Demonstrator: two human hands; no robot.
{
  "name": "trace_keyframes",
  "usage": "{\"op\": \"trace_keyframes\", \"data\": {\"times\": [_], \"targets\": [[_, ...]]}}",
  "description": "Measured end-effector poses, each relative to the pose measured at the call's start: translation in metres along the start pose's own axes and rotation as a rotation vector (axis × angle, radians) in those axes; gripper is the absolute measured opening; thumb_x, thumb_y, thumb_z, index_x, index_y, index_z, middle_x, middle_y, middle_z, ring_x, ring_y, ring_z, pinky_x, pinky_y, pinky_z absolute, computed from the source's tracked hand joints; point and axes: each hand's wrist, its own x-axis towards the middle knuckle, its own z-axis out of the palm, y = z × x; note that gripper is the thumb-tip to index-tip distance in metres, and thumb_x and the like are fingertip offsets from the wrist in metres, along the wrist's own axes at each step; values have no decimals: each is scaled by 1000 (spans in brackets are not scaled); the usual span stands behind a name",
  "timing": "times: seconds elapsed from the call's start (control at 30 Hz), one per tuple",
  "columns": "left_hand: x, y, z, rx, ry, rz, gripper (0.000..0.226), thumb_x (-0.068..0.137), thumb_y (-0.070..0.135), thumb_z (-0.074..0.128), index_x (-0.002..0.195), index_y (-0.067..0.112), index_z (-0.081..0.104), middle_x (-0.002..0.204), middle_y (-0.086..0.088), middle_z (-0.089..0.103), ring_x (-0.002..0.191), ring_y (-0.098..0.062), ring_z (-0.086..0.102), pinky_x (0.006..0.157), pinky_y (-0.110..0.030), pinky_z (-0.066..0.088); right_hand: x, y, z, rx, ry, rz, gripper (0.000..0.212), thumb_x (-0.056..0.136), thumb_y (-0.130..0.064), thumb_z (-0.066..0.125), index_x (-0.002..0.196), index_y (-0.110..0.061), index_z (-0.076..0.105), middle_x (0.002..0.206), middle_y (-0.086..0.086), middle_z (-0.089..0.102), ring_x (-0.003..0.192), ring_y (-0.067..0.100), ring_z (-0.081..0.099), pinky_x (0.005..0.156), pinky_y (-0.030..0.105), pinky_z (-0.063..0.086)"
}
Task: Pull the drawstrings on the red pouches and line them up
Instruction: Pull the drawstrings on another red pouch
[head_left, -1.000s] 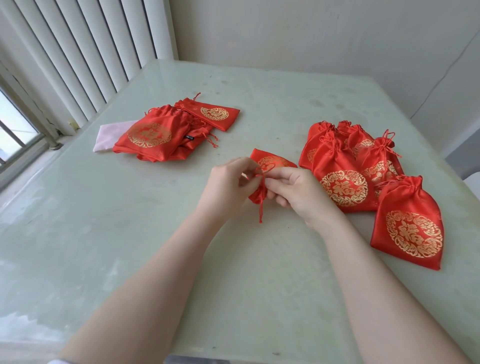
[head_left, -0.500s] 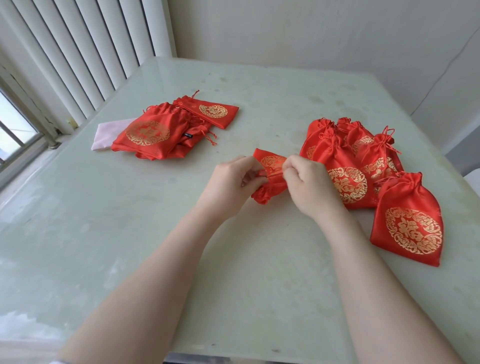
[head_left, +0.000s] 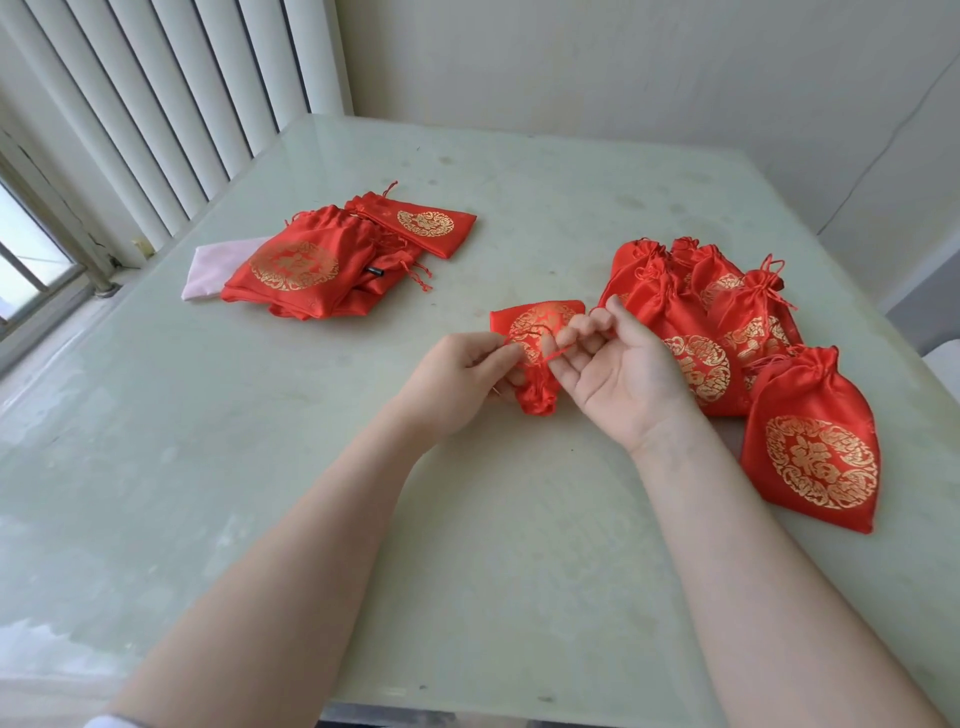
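A small red pouch (head_left: 540, 332) with a gold emblem lies at the table's middle, its gathered mouth toward me. My left hand (head_left: 462, 371) pinches one red drawstring at the pouch's left side. My right hand (head_left: 618, 371), palm up with fingers curled, has the other drawstring (head_left: 558, 354) hooked around its fingers. To the right, several cinched red pouches (head_left: 680, 322) lie overlapping in a row, the nearest one (head_left: 813, 447) flat by my right forearm. A pile of flat, uncinched red pouches (head_left: 306, 267) sits at the far left.
A pink cloth (head_left: 208, 273) sticks out from under the left pile. The pale green glass table (head_left: 493, 545) meets white vertical blinds (head_left: 171, 104) and a window on the left. A white wall runs behind the table.
My hands have moved apart from the pouch's mouth, each drawing a string outward. My right hand has turned palm up. The pouch's mouth looks more gathered.
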Motion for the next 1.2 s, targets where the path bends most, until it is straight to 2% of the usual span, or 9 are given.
{"op": "trace_keyframes", "data": {"times": [0.1,0.23,0.37,0.5,0.57,0.7,0.9,1.07,1.2], "targets": [[2,-1,-2,-31,111,-75,32,96,15,45,66,15,57,61,2,56,48,-2,51,54,-16,41,4,-1,-2,-69,111,27,39,100,-30,34,63,-18,37,45,-6,36,35,6,30,42,15,37],[3,2,1,-55,206,-132,35,95,20,47,62,18,57,55,5,50,46,-4,46,51,-20,35,7,6,0,-399,259,-59,38,100,-24,37,63,-14,38,49,-3,30,31,4,22,36,16,19],[0,4,-3,-132,240,-105,26,91,26,56,68,21,68,58,-2,42,55,-16,35,53,-27,27,2,20,4,-791,135,-138,33,98,-20,42,68,-12,52,57,-2,38,36,1,30,40,16,24],[-1,5,-2,-147,257,-37,32,89,25,59,84,-6,64,51,3,31,50,-11,24,50,-28,21,-6,24,8,-1101,-52,-207,11,90,-11,58,91,-11,69,61,-16,58,53,-9,51,53,4,36],[-1,8,1,-167,256,4,28,89,20,59,85,-6,65,43,12,34,46,-6,28,48,-20,25,-9,25,11,-1093,-89,-239,9,86,-8,63,89,-12,70,57,-16,59,52,-10,51,51,3,35],[-4,10,5,-287,194,27,3,91,18,58,89,18,61,53,12,44,46,-5,34,47,-16,30,-13,21,16,-1006,-33,-262,19,89,-10,59,72,-18,62,47,-13,52,40,-3,42,41,7,29],[-10,12,11,-198,0,67,11,87,7,60,78,12,61,55,13,56,42,3,43,47,-8,32,-13,15,17,-637,17,-243,22,94,-10,48,76,-13,61,61,1,38,50,6,31,36,9,28],[-9,11,9,-181,57,67,15,91,6,56,77,7,61,46,14,52,41,2,41,46,-7,31,-9,17,14,-598,-21,-204,28,93,-6,47,70,-11,62,67,-4,59,48,5,36,40,13,21],[-8,10,9,-287,25,-50,27,92,3,48,67,14,52,48,13,50,45,-2,42,50,-15,30,-5,17,14,-651,84,-178,30,89,5,39,75,-8,63,63,3,53,51,9,41,40,14,26]]}}
